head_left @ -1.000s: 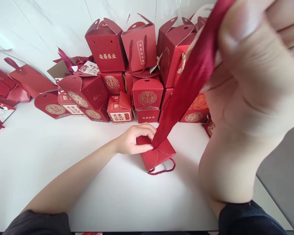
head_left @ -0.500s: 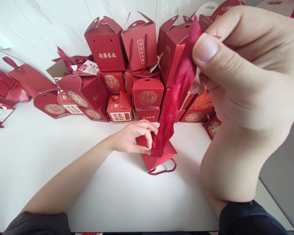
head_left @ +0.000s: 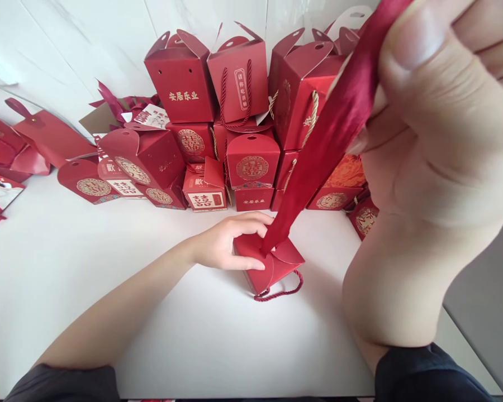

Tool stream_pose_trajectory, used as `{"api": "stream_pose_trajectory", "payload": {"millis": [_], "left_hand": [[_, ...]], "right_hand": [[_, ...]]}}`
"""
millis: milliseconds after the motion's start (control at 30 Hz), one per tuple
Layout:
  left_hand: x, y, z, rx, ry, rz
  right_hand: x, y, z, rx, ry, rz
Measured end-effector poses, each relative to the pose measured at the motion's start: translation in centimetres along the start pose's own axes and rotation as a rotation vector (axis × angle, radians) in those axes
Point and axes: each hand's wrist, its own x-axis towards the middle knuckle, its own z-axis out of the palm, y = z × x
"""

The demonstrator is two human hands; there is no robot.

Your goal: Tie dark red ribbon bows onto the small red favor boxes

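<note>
A small red gift box (head_left: 281,258) with overlapping top flaps sits on the white table. A dark red ribbon (head_left: 318,159) rises taut and slanting from the middle of its lid. My right hand (head_left: 444,111), close to the camera, pinches the ribbon high up between thumb and fingers; the ribbon's upper end runs out of view. My left hand (head_left: 230,241) rests on the lid with thumb and fingers apart on either side of the ribbon's base, some fingertips hidden behind the ribbon. A twisted red cord handle (head_left: 285,293) lies at the box's near side.
Along the wall stand stacked red gift boxes (head_left: 183,84), several with gold print and cord handles. A small double-happiness box (head_left: 205,192) stands in the front row. More red bags (head_left: 52,131) lie at the left. The white table (head_left: 218,340) ends at the bottom of view.
My right hand has risen toward the camera, drawing the ribbon up and longer out of the lid. My left hand has released its pinch on the ribbon and spread over the box.
</note>
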Motion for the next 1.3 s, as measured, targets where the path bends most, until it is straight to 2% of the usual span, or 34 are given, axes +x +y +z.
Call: {"api": "stream_pose_trajectory", "payload": {"millis": [100,267,433,500,600,700,800,867,933,1067,1300], "left_hand": [[0.0,-0.4,0.1,0.018,-0.009,0.014],[-0.1,-1.4,0.3,0.018,0.007,0.027],[0.0,-1.4,0.6,-0.075,0.020,0.006],[0.1,-1.5,0.7,-0.109,0.016,0.001],[0.1,-1.8,0.9,-0.129,0.029,-0.013],[0.4,-1.6,0.8,-0.106,0.049,-0.002],[0.8,-0.8,0.5,-0.061,0.035,0.047],[0.9,-0.5,0.6,-0.038,0.005,0.065],[0.8,-0.5,1.1,-0.033,0.023,0.055],[0.5,-1.6,2.3,-0.081,0.205,0.030],[0.2,-3.0,2.5,-0.134,0.216,0.020]], "right_hand": [[-1.0,-0.5,0.4,-0.076,0.008,0.053],[-1.6,-0.9,0.7,-0.102,-0.091,0.063],[-0.6,-1.7,2.2,-0.216,0.048,-0.017],[0.2,-1.6,1.9,-0.255,-0.014,-0.028],[1.0,-1.2,0.4,-0.314,-0.168,-0.064],[0.9,-1.2,-0.1,-0.372,-0.184,-0.081],[0.3,-1.9,1.7,-0.368,-0.108,-0.067],[0.0,-2.4,3.1,-0.351,0.071,-0.068],[-0.2,-2.5,3.8,-0.299,0.184,-0.029],[-0.6,-2.1,2.8,-0.224,0.280,0.140],[-1.1,-1.8,0.4,-0.119,0.240,0.152]]}}
